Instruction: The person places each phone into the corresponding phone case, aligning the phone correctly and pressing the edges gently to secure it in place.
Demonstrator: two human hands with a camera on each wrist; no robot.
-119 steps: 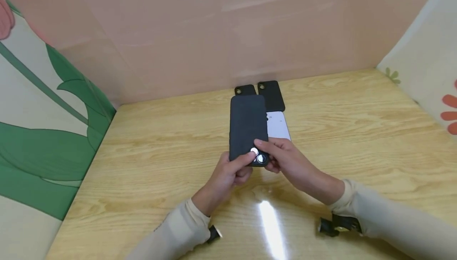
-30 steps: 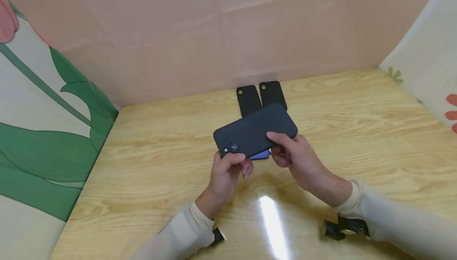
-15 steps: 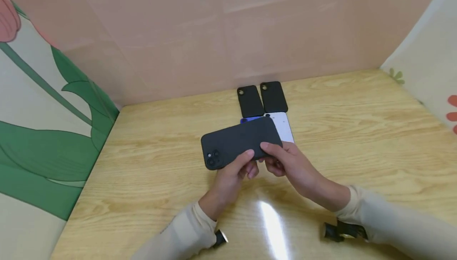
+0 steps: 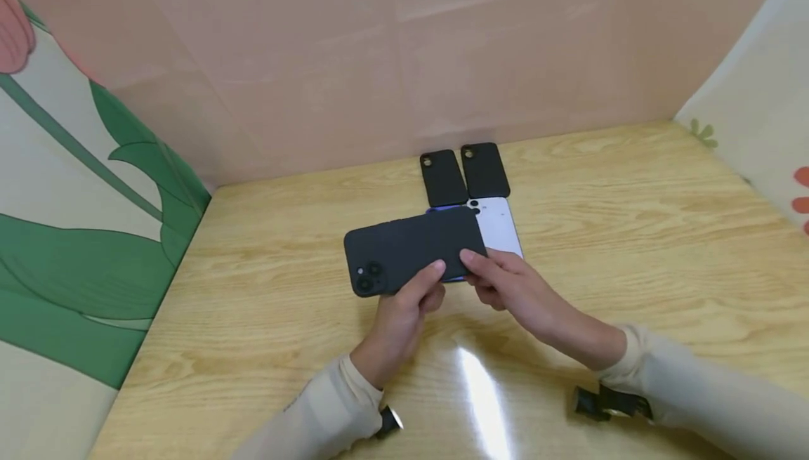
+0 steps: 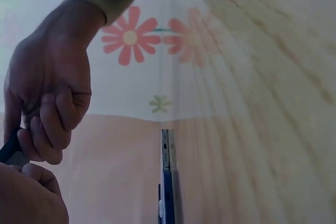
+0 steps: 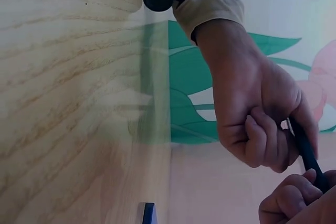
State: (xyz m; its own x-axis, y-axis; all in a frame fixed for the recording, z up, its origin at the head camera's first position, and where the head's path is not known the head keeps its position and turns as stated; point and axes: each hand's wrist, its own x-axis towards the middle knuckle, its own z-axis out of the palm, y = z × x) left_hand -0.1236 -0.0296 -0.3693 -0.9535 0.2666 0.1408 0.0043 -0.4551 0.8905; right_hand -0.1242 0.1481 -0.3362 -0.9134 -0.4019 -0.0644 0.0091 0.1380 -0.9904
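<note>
Both hands hold a phone in a black case [image 4: 411, 246] above the table, lying nearly sideways with its camera bump at the left end. My left hand [image 4: 401, 316] grips its lower edge near the middle, thumb on the back. At the right end my right hand [image 4: 515, 295] pinches it between thumb and curled fingers. Behind it, a white phone [image 4: 499, 225] lies on the table. A blue phone [image 4: 456, 279] beside that one is mostly hidden by the held phone. In the right wrist view the held phone [image 6: 308, 156] shows edge-on.
Two black phone cases [image 4: 444, 178] with camera cut-outs lie side by side at the back, just beyond the loose phones. The wooden table [image 4: 272, 270] meets a pink wall covering [image 4: 303, 81] behind and printed panels at the sides.
Earlier the cased phone stood lengthwise away from me with its cameras at the near end. It has turned sideways, cameras left, and shifted left; the left thumb has moved off the camera end.
</note>
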